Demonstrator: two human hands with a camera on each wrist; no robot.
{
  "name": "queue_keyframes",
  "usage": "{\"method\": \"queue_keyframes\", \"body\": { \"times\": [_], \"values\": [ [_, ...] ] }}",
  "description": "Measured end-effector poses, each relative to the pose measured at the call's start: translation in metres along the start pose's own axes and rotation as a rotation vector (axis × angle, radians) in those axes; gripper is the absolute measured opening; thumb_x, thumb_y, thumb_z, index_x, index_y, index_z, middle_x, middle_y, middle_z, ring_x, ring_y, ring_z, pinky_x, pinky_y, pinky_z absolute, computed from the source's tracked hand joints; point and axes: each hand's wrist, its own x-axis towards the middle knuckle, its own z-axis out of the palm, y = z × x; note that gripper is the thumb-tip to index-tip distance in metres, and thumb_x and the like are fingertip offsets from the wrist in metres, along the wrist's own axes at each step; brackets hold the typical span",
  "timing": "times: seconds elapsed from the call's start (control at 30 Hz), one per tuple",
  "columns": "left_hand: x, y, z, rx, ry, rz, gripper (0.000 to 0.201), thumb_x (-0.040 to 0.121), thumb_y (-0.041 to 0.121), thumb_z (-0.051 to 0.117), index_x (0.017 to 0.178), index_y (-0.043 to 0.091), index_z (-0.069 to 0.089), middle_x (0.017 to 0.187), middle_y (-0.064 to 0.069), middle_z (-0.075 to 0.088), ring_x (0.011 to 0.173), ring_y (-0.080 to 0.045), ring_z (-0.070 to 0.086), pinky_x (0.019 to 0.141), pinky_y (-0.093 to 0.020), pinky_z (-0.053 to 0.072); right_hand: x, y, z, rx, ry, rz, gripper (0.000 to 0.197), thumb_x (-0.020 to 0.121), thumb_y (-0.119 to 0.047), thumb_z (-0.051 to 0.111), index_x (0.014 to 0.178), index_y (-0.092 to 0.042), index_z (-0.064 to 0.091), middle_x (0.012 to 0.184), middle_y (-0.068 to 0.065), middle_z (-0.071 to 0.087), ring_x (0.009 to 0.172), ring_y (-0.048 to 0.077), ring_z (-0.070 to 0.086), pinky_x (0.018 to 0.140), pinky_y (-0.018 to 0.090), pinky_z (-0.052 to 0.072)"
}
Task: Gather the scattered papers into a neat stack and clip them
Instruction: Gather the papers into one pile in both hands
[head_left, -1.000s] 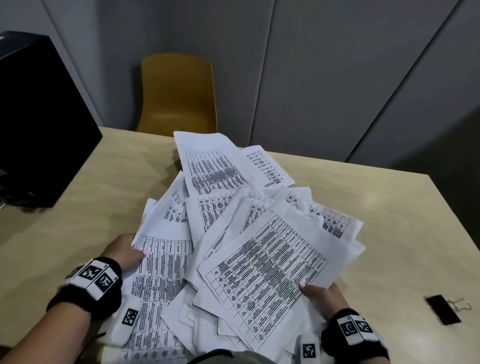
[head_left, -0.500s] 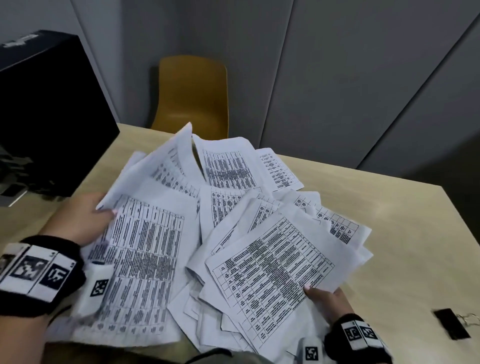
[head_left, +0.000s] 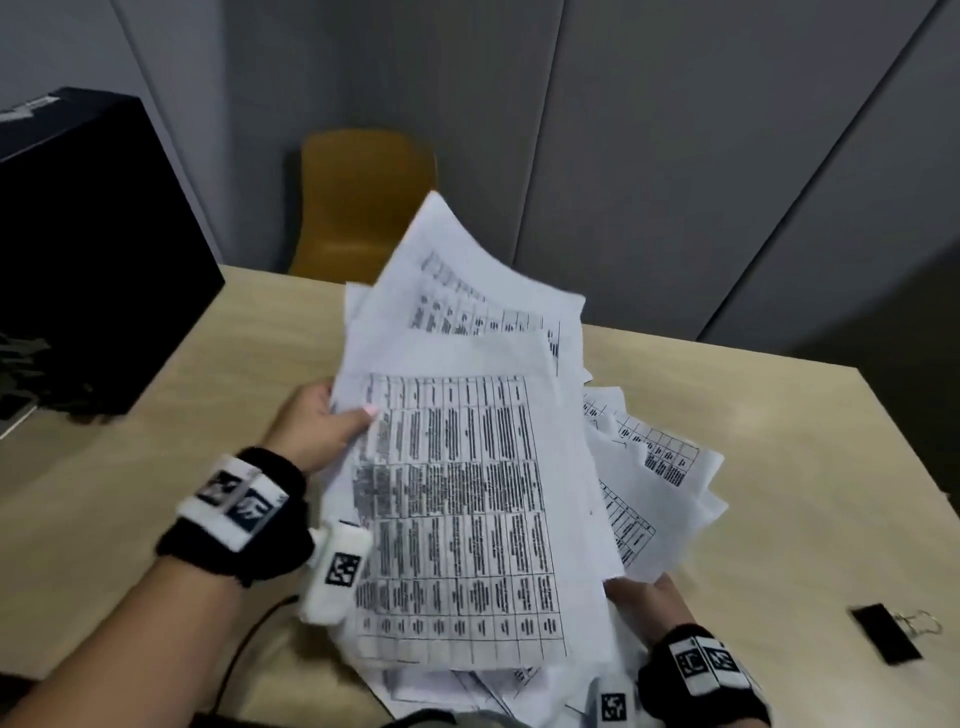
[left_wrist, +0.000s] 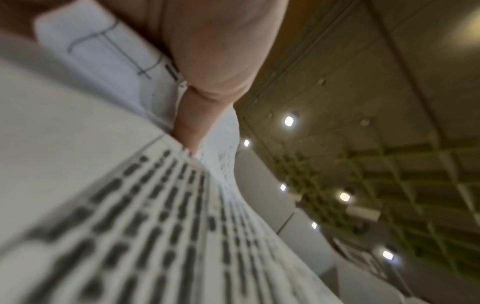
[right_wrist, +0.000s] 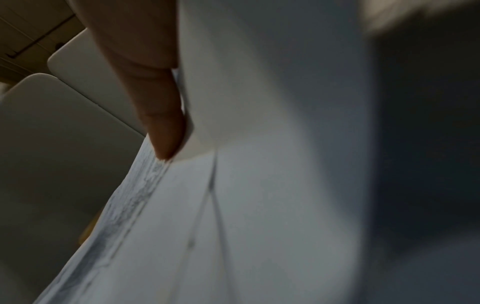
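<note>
Above the worktop (head_left: 156, 493), left hand (head_left: 317, 423) pinches lifted papers (head_left: 457, 519); right hand (head_left: 641, 597) clamps their 5 o'clock edge. Risk: misaligned sheets may slip. Binder clip (head_left: 888, 633) lies at 4 o'clock.

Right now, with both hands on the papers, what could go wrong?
1. The left hand pinches only one edge of the lifted papers; their far corners curl, so sheets may slip out.
2. Sheets fanned out by the right hand are unaligned and could slide across the table.
3. The clip lies near the table's edge, easy to knock off.
</note>
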Motion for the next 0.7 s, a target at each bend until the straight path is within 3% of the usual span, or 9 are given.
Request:
{"method": "queue_keyframes", "body": {
  "times": [0.07,0.17,0.27,0.33,0.43,0.53,0.57,0.63,0.7],
  "values": [
    [0.005,-0.027,0.026,0.046,0.041,-0.090,0.022,0.087,0.008,0.059,0.108,0.010,0.063,0.104,-0.012,0.069,0.094,-0.026,0.065,0.093,-0.040,0.048,0.004,0.000,-0.002,0.000,0.018,-0.006,0.081,0.048,-0.028,0.078,0.114,0.007,0.046,0.094,0.015,0.056,0.080,0.026,0.056,0.073,0.032,0.043],
    [0.016,-0.065,0.044,0.206,0.010,-0.154,0.039,0.082,0.006,0.063,0.121,0.006,0.057,0.115,-0.015,0.066,0.102,-0.030,0.062,0.097,-0.040,0.046,0.005,-0.002,-0.003,0.029,0.060,-0.005,0.071,0.061,-0.023,0.079,0.113,0.011,0.045,0.103,0.017,0.056,0.089,0.028,0.055,0.074,0.030,0.040],
    [0.023,-0.086,0.050,0.440,-0.105,-0.206,0.049,0.079,0.007,0.066,0.126,0.004,0.053,0.124,-0.016,0.062,0.107,-0.032,0.060,0.096,-0.035,0.046,0.006,-0.005,-0.003,0.123,0.004,0.021,0.079,0.055,-0.026,0.077,0.117,0.012,0.046,0.091,0.014,0.056,0.070,0.021,0.051,0.058,0.025,0.041],
    [0.021,-0.088,0.055,0.499,-0.154,-0.220,0.055,0.079,0.008,0.066,0.131,0.005,0.049,0.129,-0.015,0.058,0.111,-0.031,0.058,0.098,-0.035,0.045,0.007,-0.005,-0.001,0.255,-0.035,0.010,0.076,0.060,-0.020,0.077,0.122,0.012,0.046,0.089,0.014,0.059,0.068,0.021,0.054,0.050,0.022,0.047],
    [0.018,-0.087,0.070,0.512,-0.206,-0.209,0.052,0.080,0.008,0.067,0.129,0.007,0.051,0.127,-0.013,0.060,0.109,-0.028,0.059,0.095,-0.030,0.044,0.008,-0.001,-0.001,0.242,-0.076,-0.045,0.081,0.059,-0.032,0.085,0.120,0.008,0.049,0.106,0.013,0.065,0.080,0.021,0.063,0.069,0.027,0.051],
    [0.014,-0.082,0.084,0.564,-0.272,-0.170,0.048,0.082,0.013,0.066,0.127,0.006,0.051,0.127,-0.012,0.059,0.112,-0.026,0.058,0.092,-0.025,0.041,0.008,0.003,0.003,0.163,-0.024,-0.074,0.067,0.068,-0.016,0.081,0.121,0.006,0.045,0.115,0.017,0.060,0.090,0.028,0.062,0.079,0.035,0.051],
    [0.014,-0.081,0.085,0.569,-0.294,-0.157,0.046,0.083,0.016,0.066,0.126,0.006,0.052,0.126,-0.011,0.060,0.112,-0.026,0.058,0.091,-0.024,0.041,0.009,0.004,0.004,0.156,0.005,-0.079,0.065,0.068,-0.010,0.080,0.119,0.008,0.045,0.112,0.020,0.061,0.090,0.031,0.062,0.079,0.039,0.052],
    [0.019,-0.082,0.084,0.516,-0.308,-0.123,0.044,0.083,0.027,0.066,0.122,0.010,0.056,0.122,-0.009,0.062,0.110,-0.025,0.059,0.091,-0.025,0.042,0.008,0.005,0.005,0.180,0.025,-0.110,0.056,0.067,-0.002,0.077,0.114,0.011,0.050,0.094,0.021,0.066,0.077,0.029,0.063,0.066,0.034,0.052],
    [0.030,-0.085,0.077,0.376,-0.208,-0.102,0.038,0.083,0.036,0.064,0.115,0.016,0.060,0.116,-0.007,0.066,0.105,-0.026,0.061,0.088,-0.029,0.046,0.006,0.005,0.003,0.233,0.042,-0.082,0.041,0.070,0.002,0.072,0.106,0.010,0.055,0.079,0.017,0.069,0.070,0.028,0.064,0.057,0.029,0.051]
  ]
}}
